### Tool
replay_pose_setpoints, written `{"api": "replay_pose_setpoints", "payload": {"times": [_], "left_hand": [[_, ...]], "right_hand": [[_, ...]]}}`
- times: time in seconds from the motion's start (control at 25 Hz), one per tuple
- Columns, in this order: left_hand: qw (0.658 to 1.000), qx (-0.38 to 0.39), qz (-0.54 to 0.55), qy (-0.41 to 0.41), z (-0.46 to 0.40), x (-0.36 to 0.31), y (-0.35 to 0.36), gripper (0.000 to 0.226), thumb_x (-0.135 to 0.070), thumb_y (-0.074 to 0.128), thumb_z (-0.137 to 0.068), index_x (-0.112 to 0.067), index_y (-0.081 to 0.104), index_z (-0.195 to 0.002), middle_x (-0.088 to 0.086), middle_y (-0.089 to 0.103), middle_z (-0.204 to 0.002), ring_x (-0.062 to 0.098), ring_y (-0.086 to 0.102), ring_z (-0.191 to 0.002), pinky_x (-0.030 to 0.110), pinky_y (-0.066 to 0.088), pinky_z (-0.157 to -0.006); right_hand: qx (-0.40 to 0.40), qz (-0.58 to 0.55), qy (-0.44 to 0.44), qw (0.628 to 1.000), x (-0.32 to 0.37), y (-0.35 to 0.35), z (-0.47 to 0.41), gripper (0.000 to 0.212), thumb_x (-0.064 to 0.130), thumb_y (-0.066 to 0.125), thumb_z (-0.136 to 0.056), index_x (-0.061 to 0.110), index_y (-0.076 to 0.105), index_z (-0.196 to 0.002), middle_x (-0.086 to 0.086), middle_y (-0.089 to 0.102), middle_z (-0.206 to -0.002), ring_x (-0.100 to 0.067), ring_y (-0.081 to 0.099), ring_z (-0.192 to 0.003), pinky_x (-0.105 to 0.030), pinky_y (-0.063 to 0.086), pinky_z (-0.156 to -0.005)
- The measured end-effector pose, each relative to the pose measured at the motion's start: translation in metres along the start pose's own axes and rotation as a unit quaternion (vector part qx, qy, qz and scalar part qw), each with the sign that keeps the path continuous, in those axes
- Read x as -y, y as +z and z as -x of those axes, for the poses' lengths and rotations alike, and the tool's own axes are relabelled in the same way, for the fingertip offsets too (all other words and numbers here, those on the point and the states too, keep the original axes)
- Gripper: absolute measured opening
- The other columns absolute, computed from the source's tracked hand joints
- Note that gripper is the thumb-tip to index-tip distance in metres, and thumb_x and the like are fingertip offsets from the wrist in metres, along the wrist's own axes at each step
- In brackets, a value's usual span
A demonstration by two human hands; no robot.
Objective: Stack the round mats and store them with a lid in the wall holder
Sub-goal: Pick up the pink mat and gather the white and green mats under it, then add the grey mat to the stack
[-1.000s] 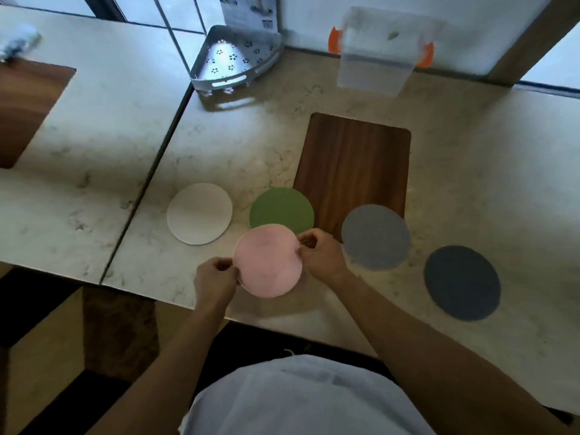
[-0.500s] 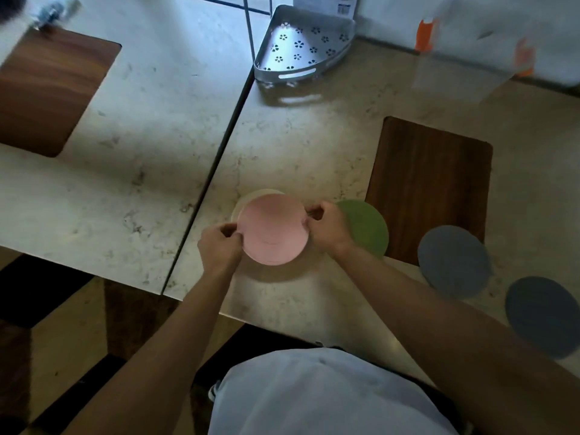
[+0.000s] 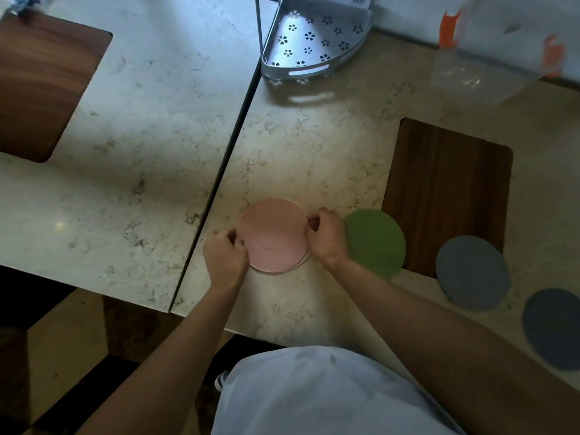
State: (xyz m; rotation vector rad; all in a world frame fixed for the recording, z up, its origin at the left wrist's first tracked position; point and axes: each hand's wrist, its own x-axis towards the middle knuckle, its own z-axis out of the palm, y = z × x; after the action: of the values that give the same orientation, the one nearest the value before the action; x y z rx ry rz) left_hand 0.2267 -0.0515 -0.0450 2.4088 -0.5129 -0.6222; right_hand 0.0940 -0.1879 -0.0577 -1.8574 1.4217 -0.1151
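Both hands hold the pink mat point(image 3: 272, 235) by its edges: the left hand point(image 3: 225, 256) has its fingers point(image 3: 233, 238) closed on the left rim, and the right hand point(image 3: 326, 236) has its fingers point(image 3: 315, 218) closed on the right rim. The pink mat lies on a white mat point(image 3: 302, 261), of which only a thin edge shows, on the marble tabletop point(image 3: 314, 158). Just right of the right fingers lies the green mat point(image 3: 375, 243), touching the wooden board point(image 3: 445, 196); further right lie a grey mat point(image 3: 472, 273) and a dark grey mat point(image 3: 554, 328)
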Motion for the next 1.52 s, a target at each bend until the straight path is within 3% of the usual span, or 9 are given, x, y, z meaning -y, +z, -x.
{"api": "replay_pose_setpoints", "payload": {"times": [0.12, 0.28, 0.52, 0.68, 0.8, 0.92, 1.16, 1.36, 1.52], "left_hand": [[0.998, -0.019, -0.055, -0.006, 0.002, -0.001, 0.007, 0.024, -0.009, 0.054, -0.092, 0.001, 0.07, -0.107, 0.019, 0.058, -0.109, 0.03, 0.053, -0.101, 0.033, 0.044, -0.087], [0.994, -0.016, -0.1, 0.028, 0.005, -0.004, 0.009, 0.025, -0.011, 0.053, -0.094, 0.002, 0.07, -0.107, 0.022, 0.057, -0.103, 0.033, 0.055, -0.091, 0.037, 0.046, -0.081], [0.995, -0.008, -0.098, 0.027, 0.005, -0.014, 0.013, 0.023, -0.012, 0.053, -0.093, 0.0, 0.069, -0.103, 0.021, 0.06, -0.101, 0.023, 0.049, -0.08, 0.032, 0.042, -0.075], [0.997, -0.011, -0.08, -0.009, 0.007, -0.018, 0.015, 0.024, -0.008, 0.053, -0.091, 0.002, 0.066, -0.108, 0.023, 0.058, -0.11, 0.033, 0.055, -0.099, 0.038, 0.044, -0.086], [0.995, 0.002, -0.058, -0.078, 0.002, -0.024, 0.016, 0.025, -0.005, 0.056, -0.085, 0.001, 0.064, -0.108, 0.02, 0.054, -0.12, 0.034, 0.051, -0.11, 0.044, 0.046, -0.095], [0.991, 0.023, -0.057, -0.123, -0.003, -0.027, 0.016, 0.027, -0.001, 0.057, -0.07, -0.002, 0.067, -0.096, 0.015, 0.061, -0.11, 0.036, 0.054, -0.109, 0.05, 0.052, -0.09], [0.99, -0.013, 0.073, -0.122, 0.007, -0.039, 0.02, 0.024, -0.006, 0.059, -0.075, -0.01, 0.063, -0.098, 0.007, 0.068, -0.098, 0.022, 0.062, -0.09, 0.033, 0.049, -0.075], [0.981, 0.086, 0.151, -0.087, 0.021, -0.079, 0.043, 0.025, -0.005, 0.06, -0.073, -0.015, 0.077, -0.089, -0.007, 0.072, -0.076, 0.015, 0.07, -0.081, 0.025, 0.053, -0.064], [0.968, 0.182, 0.158, -0.073, 0.029, -0.108, 0.075, 0.033, 0.003, 0.057, -0.07, -0.014, 0.078, -0.087, 0.005, 0.077, -0.084, 0.024, 0.073, -0.084, 0.046, 0.061, -0.079]], "right_hand": [[-0.017, 0.041, -0.003, 0.999, 0.002, 0.004, 0.004, 0.019, 0.011, 0.063, -0.085, 0.009, 0.061, -0.104, -0.012, 0.057, -0.107, -0.02, 0.055, -0.081, -0.028, 0.049, -0.077], [-0.032, 0.082, -0.002, 0.996, 0.005, 0.004, 0.009, 0.021, 0.011, 0.057, -0.088, 0.005, 0.063, -0.107, -0.016, 0.056, -0.109, -0.028, 0.058, -0.086, -0.036, 0.052, -0.078], [-0.034, 0.09, 0.022, 0.995, 0.006, -0.002, 0.007, 0.023, 0.014, 0.056, -0.089, 0.003, 0.064, -0.108, -0.017, 0.058, -0.109, -0.031, 0.059, -0.09, -0.034, 0.049, -0.078], [-0.018, 0.075, 0.012, 0.997, 0.005, -0.003, 0.008, 0.023, 0.011, 0.057, -0.088, 0.002, 0.065, -0.108, -0.019, 0.059, -0.109, -0.031, 0.059, -0.091, -0.034, 0.05, -0.082], [-0.014, 0.048, 0.03, 0.998, 0.003, -0.002, 0.005, 0.02, 0.01, 0.058, -0.087, 0.003, 0.066, -0.103, -0.016, 0.062, -0.107, -0.028, 0.06, -0.092, -0.035, 0.051, -0.083], [-0.019, 0.024, 0.06, 0.998, 0.004, -0.001, 0.002, 0.016, 0.008, 0.055, -0.089, 0.002, 0.064, -0.102, -0.015, 0.062, -0.108, -0.027, 0.06, -0.092, -0.03, 0.048, -0.077], [-0.006, -0.119, 0.075, 0.99, -0.006, -0.022, 0.011, 0.01, 0.01, 0.064, -0.088, 0.014, 0.062, -0.097, 0.002, 0.067, -0.093, -0.016, 0.063, -0.087, -0.025, 0.048, -0.071], [-0.067, -0.162, 0.088, 0.981, -0.054, -0.075, 0.017, 0.013, 0.017, 0.069, -0.086, 0.021, 0.068, -0.098, 0.011, 0.066, -0.094, -0.008, 0.061, -0.087, -0.017, 0.042, -0.069], [-0.107, -0.117, 0.131, 0.979, -0.108, -0.113, 0.016, 0.016, 0.026, 0.07, -0.084, 0.024, 0.069, -0.1, 0.01, 0.063, -0.098, -0.009, 0.057, -0.09, -0.024, 0.042, -0.078]]}}
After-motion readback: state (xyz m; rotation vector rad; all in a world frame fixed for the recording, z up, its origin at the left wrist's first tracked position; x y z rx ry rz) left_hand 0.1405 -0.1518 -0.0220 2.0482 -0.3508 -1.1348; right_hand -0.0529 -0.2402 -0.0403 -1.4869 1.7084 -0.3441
